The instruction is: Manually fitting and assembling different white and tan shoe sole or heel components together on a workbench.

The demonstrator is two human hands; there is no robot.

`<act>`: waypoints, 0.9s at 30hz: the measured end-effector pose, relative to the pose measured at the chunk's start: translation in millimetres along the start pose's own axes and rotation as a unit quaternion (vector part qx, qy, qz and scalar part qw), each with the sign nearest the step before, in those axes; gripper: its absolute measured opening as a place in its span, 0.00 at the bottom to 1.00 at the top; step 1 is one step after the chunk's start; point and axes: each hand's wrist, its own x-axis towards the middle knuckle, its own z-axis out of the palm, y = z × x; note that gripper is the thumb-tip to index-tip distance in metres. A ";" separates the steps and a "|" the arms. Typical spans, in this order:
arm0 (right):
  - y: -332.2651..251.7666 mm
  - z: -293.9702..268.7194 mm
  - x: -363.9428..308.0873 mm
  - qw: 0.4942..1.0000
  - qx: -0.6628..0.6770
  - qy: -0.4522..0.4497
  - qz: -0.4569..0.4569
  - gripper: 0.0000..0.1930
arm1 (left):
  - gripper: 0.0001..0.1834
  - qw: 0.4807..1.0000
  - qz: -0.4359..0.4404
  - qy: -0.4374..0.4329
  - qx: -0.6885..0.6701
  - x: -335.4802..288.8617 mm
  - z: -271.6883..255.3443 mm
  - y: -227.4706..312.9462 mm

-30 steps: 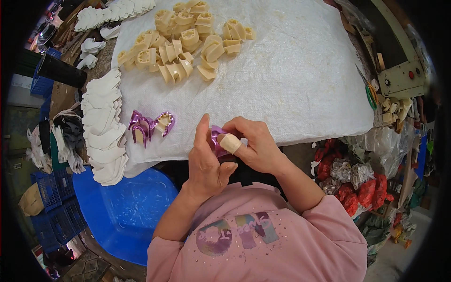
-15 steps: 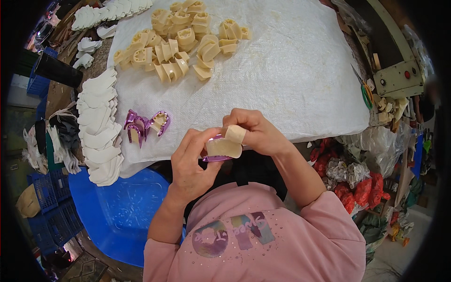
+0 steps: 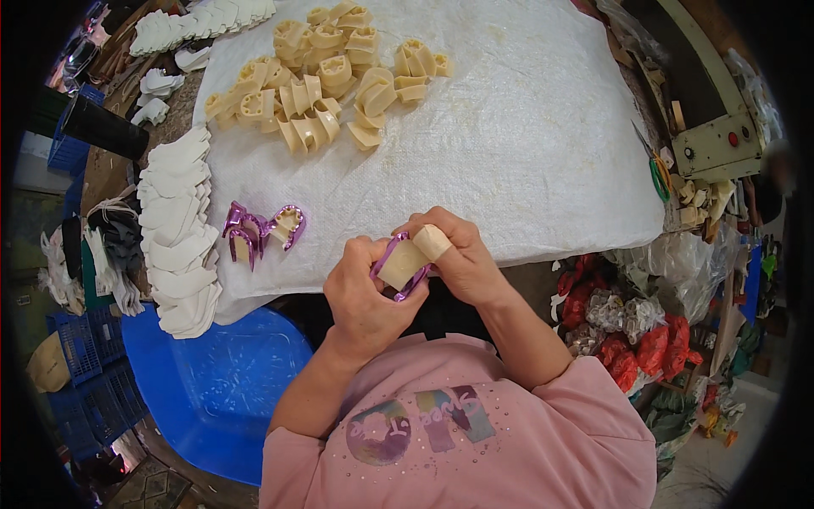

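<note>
Both hands meet in front of my chest, at the near edge of the cloth-covered table. They grip a shoe heel, beige on its curved face with shiny purple covering along both sides. My left hand wraps its fingers and thumb round the left side. My right hand pinches the right side, its thumb wearing a beige finger cover. Several purple-covered heels lie to the left on the cloth. Farther back sits a loose heap of bare beige heels.
White cloth covers the table. Along its left edge runs a stack of white curved pieces. A blue basin stands below left. Scissors with green and orange handles lie at the right edge, near a machine box.
The held heel has turned, so purple now shows on both its sides instead of mainly below. My hands have shifted slightly, with the right thumb pressing at its upper right.
</note>
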 end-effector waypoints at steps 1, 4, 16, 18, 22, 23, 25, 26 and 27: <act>2.3 2.8 -0.1 1.000 0.000 0.000 -0.001 0.14 | 0.25 0.999 0.017 0.021 0.018 -1.1 2.9 -2.6; 16.0 6.6 0.0 0.994 -0.084 0.065 -0.013 0.15 | 0.25 0.999 0.017 0.032 0.041 -0.5 8.9 -5.5; 10.2 27.3 -4.2 0.983 -0.124 0.124 -0.059 0.12 | 0.21 0.984 0.055 0.131 0.105 -4.9 17.8 -9.0; 13.6 27.0 -3.7 0.975 -0.162 0.142 -0.050 0.15 | 0.23 0.985 0.053 0.115 0.115 -5.4 16.5 -11.3; 30.4 14.7 -1.5 0.993 0.086 0.075 0.017 0.18 | 0.24 0.988 0.048 0.099 0.112 -5.2 10.0 -16.3; 29.0 16.5 -0.6 0.984 0.171 0.050 0.018 0.20 | 0.24 0.987 0.045 0.103 0.117 -6.6 8.0 -18.2; 29.7 18.6 0.5 0.968 0.250 0.010 0.013 0.22 | 0.24 0.990 0.035 0.103 0.088 -10.3 3.3 -22.2; 31.8 16.6 1.8 0.968 0.252 0.001 0.015 0.22 | 0.24 0.989 0.033 0.109 0.096 -8.2 -0.9 -24.5; 34.1 13.3 2.6 0.980 0.201 0.011 -0.012 0.21 | 0.23 0.984 0.044 0.112 0.128 -5.7 -5.7 -27.2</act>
